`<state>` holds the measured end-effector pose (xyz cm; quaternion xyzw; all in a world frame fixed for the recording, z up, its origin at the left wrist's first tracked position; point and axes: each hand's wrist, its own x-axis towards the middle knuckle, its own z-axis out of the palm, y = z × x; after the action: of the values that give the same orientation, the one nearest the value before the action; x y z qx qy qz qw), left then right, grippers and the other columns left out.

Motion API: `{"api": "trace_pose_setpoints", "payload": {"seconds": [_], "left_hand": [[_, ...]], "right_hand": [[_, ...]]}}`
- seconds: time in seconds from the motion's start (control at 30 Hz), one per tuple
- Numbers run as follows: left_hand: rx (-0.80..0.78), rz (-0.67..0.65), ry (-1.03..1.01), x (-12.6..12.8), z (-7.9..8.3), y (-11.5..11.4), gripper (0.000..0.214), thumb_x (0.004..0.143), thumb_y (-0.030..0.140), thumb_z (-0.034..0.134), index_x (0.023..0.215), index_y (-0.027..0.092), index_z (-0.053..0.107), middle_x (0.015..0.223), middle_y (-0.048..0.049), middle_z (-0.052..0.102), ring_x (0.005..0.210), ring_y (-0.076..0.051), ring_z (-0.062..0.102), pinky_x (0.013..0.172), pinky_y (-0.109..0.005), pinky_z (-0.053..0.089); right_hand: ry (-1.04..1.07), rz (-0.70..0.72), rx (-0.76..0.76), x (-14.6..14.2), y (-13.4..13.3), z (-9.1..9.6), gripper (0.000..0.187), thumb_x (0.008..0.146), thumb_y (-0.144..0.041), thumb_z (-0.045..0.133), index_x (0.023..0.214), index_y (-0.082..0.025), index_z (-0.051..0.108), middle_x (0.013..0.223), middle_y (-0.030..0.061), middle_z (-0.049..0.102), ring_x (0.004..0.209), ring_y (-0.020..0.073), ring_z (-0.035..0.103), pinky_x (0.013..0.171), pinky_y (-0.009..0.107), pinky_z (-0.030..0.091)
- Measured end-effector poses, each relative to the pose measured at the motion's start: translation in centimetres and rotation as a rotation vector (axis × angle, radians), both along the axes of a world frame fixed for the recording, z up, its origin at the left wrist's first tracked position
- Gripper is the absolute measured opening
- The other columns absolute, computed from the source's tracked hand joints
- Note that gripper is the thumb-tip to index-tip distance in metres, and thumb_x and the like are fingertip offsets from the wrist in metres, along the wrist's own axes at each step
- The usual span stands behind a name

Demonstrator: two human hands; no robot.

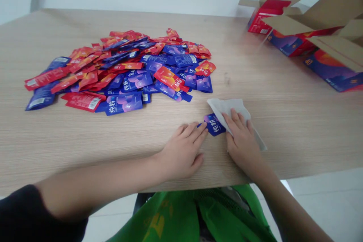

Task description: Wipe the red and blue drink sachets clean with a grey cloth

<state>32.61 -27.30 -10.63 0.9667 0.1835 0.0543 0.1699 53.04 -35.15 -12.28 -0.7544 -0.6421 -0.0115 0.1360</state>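
Observation:
A dark blue pouch (214, 125) with white characters and purple shapes lies flat on the table between my hands. My left hand (184, 151) rests with its fingers stretched out, the fingertips on the pouch's left end. A folded white wiping cloth (225, 106) covers the pouch's right part. My right hand (241, 143) holds this cloth down, fingers bent slightly over it; the cloth's far corner sticks out to the right of the hand. Behind my left hand is a wide heap of red pouches (98, 80) and blue pouches (124, 103), loosely overlapping.
At the back right stand a small red carton (259, 20) and two blue and red cartons, one farther back (289, 41) and one nearer (329, 70), all with flaps up. The pale wood table (85, 140) meets a white wall behind. A green apron (176, 215) shows below the front edge.

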Motion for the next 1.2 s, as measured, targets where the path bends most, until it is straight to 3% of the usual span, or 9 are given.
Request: {"api": "trace_pose_setpoints", "payload": {"seconds": [0.2,0.3,0.43,0.67,0.87,0.97,1.07,1.13,1.2], "left_hand": [[0.029,-0.005,-0.007,0.1,0.0,0.2,0.056,0.091,0.039,0.048,0.135,0.005,0.048,0.14,-0.0209,0.051,0.137,-0.038,0.034,0.112,-0.053,0.024],[0.035,-0.022,-0.004,0.0,-0.2,0.2,0.061,0.093,0.039,0.045,0.143,0.004,0.04,0.149,-0.0205,0.042,0.139,-0.037,0.031,0.112,-0.052,0.023],[0.032,-0.031,-0.007,-0.1,-0.3,0.2,0.064,0.093,0.038,0.045,0.147,0.006,0.033,0.158,-0.0175,0.027,0.141,-0.036,0.028,0.112,-0.052,0.024],[0.047,-0.011,0.015,0.2,-0.1,0.1,0.06,0.093,0.04,0.046,0.138,0.001,0.046,0.142,-0.0227,0.049,0.137,-0.039,0.033,0.112,-0.052,0.022],[0.064,-0.019,0.053,0.1,-0.1,0.0,0.065,0.094,0.038,0.044,0.149,0.006,0.031,0.159,-0.0167,0.024,0.143,-0.036,0.024,0.114,-0.052,0.021],[0.071,-0.007,0.061,0.0,-0.1,-0.1,0.063,0.095,0.037,0.041,0.149,0.007,0.031,0.159,-0.0161,0.024,0.144,-0.034,0.023,0.115,-0.051,0.021],[0.048,-0.012,0.058,0.0,-0.1,-0.1,0.062,0.095,0.037,0.042,0.148,0.007,0.031,0.159,-0.0165,0.025,0.143,-0.035,0.024,0.114,-0.053,0.022],[0.009,-0.017,0.041,0.0,0.1,0.2,0.06,0.093,0.035,0.046,0.146,0.008,0.035,0.159,-0.0164,0.024,0.143,-0.036,0.025,0.114,-0.056,0.021],[-0.068,-0.022,-0.005,0.1,0.5,0.5,0.06,0.09,0.035,0.053,0.143,0.009,0.039,0.159,-0.018,0.023,0.143,-0.037,0.024,0.114,-0.06,0.017]], "right_hand": [[0.014,0.26,-0.046,-3.0,-0.1,0.5,0.062,0.087,-0.009,0.034,0.149,-0.012,0.037,0.158,0.0124,0.026,0.148,0.0285,0.018,0.118,0.057,0.02],[0.049,0.204,-0.039,-2.2,0.1,0.3,0.06,0.089,-0.01,0.033,0.149,-0.014,0.038,0.157,0.0097,0.029,0.147,0.0259,0.021,0.119,0.055,0.021],[0.054,0.052,0.011,-0.6,0.2,-0.1,0.056,0.091,-0.012,0.031,0.147,-0.01,0.041,0.155,0.0127,0.034,0.145,0.0294,0.026,0.117,0.057,0.024],[0.051,0.286,-0.034,-2.5,-0.1,0.7,0.06,0.087,-0.009,0.034,0.147,-0.012,0.04,0.155,0.0095,0.034,0.146,0.0254,0.024,0.12,0.054,0.021],[0.165,0.073,0.061,0.5,1.0,0.3,0.052,0.093,-0.016,0.03,0.141,-0.009,0.047,0.15,0.0131,0.043,0.142,0.0293,0.033,0.117,0.055,0.026],[0.346,0.076,0.107,1.3,1.0,0.6,0.046,0.094,-0.023,0.034,0.134,-0.013,0.054,0.142,0.0124,0.053,0.136,0.0291,0.043,0.114,0.051,0.033],[0.618,-0.14,0.161,2.2,0.6,2.5,0.031,0.092,-0.034,0.047,0.115,-0.022,0.063,0.11,0.0062,0.069,0.104,0.026,0.064,0.088,0.041,0.054],[0.894,-0.28,0.247,3.0,0.4,4.3,0.02,0.085,-0.037,0.06,0.102,-0.027,0.066,0.09,0.0002,0.068,0.08,0.0199,0.064,0.065,0.03,0.054],[1.221,-0.308,0.314,3.4,0.4,6.3,0.023,0.077,-0.036,0.07,0.099,-0.028,0.067,0.08,-0.0026,0.066,0.066,0.0153,0.061,0.053,0.024,0.049]]}}
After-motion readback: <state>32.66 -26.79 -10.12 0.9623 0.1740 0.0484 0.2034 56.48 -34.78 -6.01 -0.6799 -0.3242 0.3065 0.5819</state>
